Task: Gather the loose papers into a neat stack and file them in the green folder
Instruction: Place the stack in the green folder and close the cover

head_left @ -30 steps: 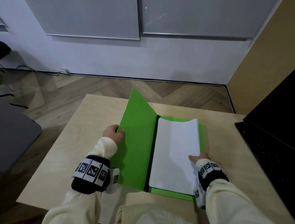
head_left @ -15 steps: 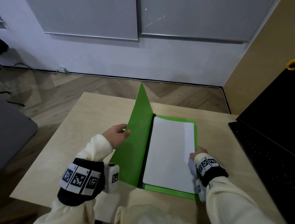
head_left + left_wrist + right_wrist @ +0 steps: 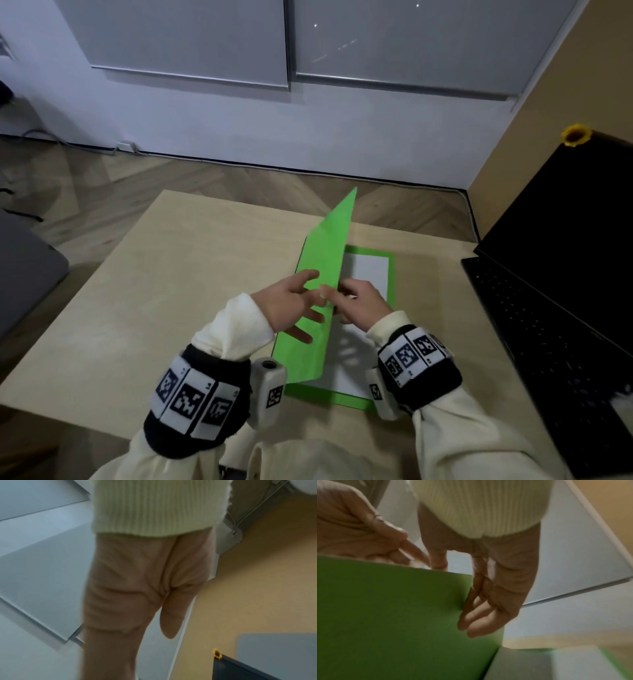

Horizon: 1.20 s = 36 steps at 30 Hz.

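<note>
Toward the table's (image 3: 171, 274) right edge lay the green folder (image 3: 322, 308), papers (image 3: 370, 270) inside, its cover half raised. The left hand (image 3: 291, 305) pressed spread, straight fingers on it; the right hand (image 3: 363, 301), fingers loose, touched its edge.

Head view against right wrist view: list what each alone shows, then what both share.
Only the head view shows the table, the laptop at the right, and the full white paper stack in the green folder. Only the right wrist view shows the right hand from beneath, its straight fingers at the cover's edge. Both show the raised folder cover with the left hand against its far side.
</note>
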Each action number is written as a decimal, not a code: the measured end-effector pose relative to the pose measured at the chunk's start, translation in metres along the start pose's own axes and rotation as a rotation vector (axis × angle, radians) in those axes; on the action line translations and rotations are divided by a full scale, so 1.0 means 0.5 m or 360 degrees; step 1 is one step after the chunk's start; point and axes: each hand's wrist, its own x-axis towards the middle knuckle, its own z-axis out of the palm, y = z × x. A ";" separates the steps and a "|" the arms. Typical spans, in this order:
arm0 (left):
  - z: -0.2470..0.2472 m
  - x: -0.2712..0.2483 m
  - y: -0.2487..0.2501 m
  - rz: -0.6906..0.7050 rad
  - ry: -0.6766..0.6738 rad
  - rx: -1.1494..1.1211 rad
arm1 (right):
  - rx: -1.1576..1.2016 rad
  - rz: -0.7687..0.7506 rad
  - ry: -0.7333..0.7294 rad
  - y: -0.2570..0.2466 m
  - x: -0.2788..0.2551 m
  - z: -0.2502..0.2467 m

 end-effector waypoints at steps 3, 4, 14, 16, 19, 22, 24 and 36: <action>-0.003 0.047 -0.021 -0.0035 0.0085 0.0076 | -0.0165 0.0126 0.0084 0.084 0.006 -0.047; -0.009 0.070 -0.036 -0.0077 0.0132 0.0090 | -0.0157 0.0212 0.0114 0.113 0.008 -0.060; -0.011 0.229 -0.202 -0.0613 0.0399 0.0564 | -0.0161 0.1002 0.0336 0.276 -0.012 -0.064; 0.000 0.247 -0.214 -0.0629 0.0409 0.0492 | -0.0225 0.1071 0.0301 0.277 -0.015 -0.053; 0.004 0.269 -0.223 -0.0624 0.0424 0.0413 | -0.0282 0.1085 0.0249 0.278 -0.009 -0.037; -0.004 0.285 -0.233 -0.0644 0.0428 0.0320 | -0.0291 0.1117 0.0238 0.270 0.001 -0.019; -0.015 0.294 -0.244 -0.0642 0.0433 0.0242 | -0.0297 0.1138 0.0248 0.265 0.010 -0.008; -0.242 0.308 -0.279 -0.0589 0.0653 0.0080 | -0.0084 0.1031 0.0127 0.131 0.115 0.144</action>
